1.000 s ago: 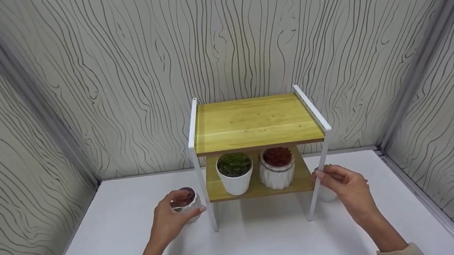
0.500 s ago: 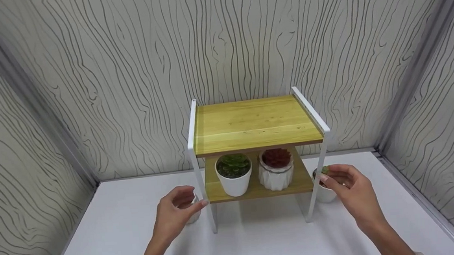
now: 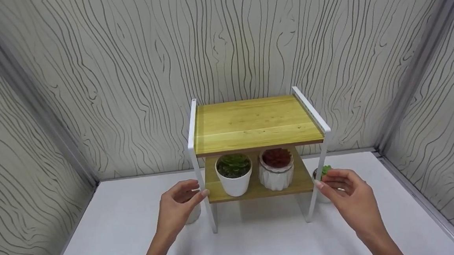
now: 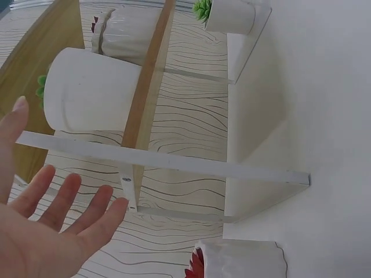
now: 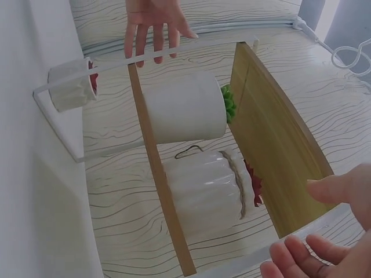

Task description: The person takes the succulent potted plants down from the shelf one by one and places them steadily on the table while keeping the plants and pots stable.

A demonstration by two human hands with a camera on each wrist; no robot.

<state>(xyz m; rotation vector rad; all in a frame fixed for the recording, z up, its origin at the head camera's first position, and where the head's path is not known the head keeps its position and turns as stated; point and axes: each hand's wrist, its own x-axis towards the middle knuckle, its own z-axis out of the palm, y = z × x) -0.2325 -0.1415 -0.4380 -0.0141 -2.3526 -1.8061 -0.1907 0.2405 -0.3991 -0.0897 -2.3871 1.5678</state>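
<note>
A two-tier shelf (image 3: 258,121) has wooden boards and white metal side frames. On its lower board stand a smooth white pot (image 3: 236,185) with a green succulent and a ribbed white pot (image 3: 276,178) with a red succulent. My left hand (image 3: 175,209) is beside the left front post, thumb at the post and fingers spread in the left wrist view. Beside the right front post is my right hand (image 3: 353,202), thumb tip right at the post and fingers loosely bent. Neither hand holds anything.
Left of the shelf, partly behind my left hand, stands a white pot (image 4: 246,260) with a red plant. A small white pot (image 4: 229,16) with a green succulent (image 3: 326,170) is at the right side. Patterned panels (image 3: 241,40) enclose the white tabletop (image 3: 265,243).
My left hand has risen slightly along the left post. My right hand has shifted slightly down, uncovering more of the green succulent behind it. The shelf has barely moved.
</note>
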